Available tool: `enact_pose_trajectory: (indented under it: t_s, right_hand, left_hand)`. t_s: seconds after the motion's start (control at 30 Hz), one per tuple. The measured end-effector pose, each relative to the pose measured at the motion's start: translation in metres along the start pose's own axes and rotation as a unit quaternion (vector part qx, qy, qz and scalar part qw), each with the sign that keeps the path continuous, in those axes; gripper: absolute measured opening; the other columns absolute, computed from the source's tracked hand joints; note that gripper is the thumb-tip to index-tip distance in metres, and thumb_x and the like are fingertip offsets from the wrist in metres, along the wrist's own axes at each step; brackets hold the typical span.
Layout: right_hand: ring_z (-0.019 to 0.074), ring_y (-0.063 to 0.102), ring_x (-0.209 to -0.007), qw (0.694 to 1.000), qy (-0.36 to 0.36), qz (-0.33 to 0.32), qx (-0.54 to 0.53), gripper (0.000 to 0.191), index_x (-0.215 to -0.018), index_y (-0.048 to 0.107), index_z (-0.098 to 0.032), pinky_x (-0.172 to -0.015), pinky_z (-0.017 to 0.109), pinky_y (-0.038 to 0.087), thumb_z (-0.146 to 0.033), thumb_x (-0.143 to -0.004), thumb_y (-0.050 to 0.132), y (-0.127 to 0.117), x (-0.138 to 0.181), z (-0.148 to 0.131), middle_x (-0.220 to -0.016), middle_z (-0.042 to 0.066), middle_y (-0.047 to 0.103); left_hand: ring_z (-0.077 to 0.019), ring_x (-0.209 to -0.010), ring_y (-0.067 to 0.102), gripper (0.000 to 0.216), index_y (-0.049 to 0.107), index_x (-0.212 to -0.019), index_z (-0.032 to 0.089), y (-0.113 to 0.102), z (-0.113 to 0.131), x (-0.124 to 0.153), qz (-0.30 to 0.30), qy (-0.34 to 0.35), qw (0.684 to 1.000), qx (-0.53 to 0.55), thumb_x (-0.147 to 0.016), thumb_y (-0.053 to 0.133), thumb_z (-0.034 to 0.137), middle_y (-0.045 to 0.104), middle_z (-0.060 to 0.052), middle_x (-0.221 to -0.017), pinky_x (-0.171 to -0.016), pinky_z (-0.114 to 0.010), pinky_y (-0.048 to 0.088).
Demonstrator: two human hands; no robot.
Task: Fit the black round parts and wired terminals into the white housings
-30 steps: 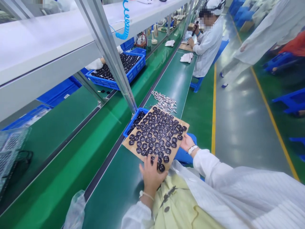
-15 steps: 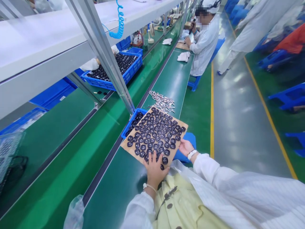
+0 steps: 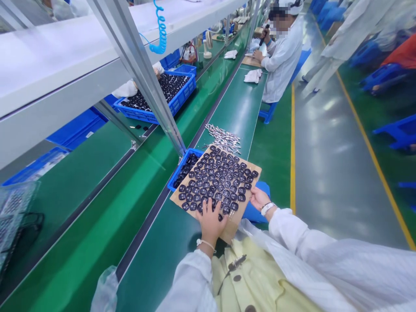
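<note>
A brown cardboard sheet (image 3: 231,229) lies tilted across the green belt, carrying rows of dark, rounded, square-shaped parts (image 3: 219,182). My left hand (image 3: 210,223) rests on the sheet's lower part, fingers spread over the nearest dark parts, gripping nothing. At the sheet's right edge, my right hand (image 3: 260,198) holds the cardboard, and a watch shows on that wrist. The sheet's upper-left corner overlaps a blue plastic crate (image 3: 179,169) filled with more dark parts, hiding part of it.
A heap of small silver metal parts (image 3: 222,138) lies on the green conveyor belt (image 3: 234,104) beyond the sheet. Across the shelf frame, a co-worker's hands reach into a blue crate (image 3: 156,97). Another seated person (image 3: 282,56) works farther along the belt.
My left hand has slid up from the sheet's lower edge onto the dark parts. The cardboard sheet has turned slightly clockwise, while my right hand stays at its edge.
</note>
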State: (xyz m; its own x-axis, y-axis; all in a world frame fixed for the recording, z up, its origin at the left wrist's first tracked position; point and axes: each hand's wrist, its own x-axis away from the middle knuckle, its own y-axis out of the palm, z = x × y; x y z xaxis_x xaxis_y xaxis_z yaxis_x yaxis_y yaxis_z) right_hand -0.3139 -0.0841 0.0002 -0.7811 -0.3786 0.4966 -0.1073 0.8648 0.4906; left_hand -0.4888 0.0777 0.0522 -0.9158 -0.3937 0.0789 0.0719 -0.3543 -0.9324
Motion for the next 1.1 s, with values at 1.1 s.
enact_pose_trajectory:
  t_s: [1.1]
  right_hand:
    - [0.0172, 0.067, -0.078, 1.000, 0.006, -0.002, 0.007, 0.028, -0.093, 0.060, -0.020, -0.072, 0.032, 0.057, -0.004, -0.074, 0.045, -0.008, 0.007, -0.008, -0.084, 0.002, 0.070]
  left_hand:
    - [-0.0411, -0.130, 0.021, 0.078, 0.037, -0.132, 0.012, -0.021, -0.071, -0.076, 0.175, -0.167, 0.969, -0.042, -0.070, 0.057, 0.055, 0.024, -0.024, -0.143, -0.100, -0.054, 0.026]
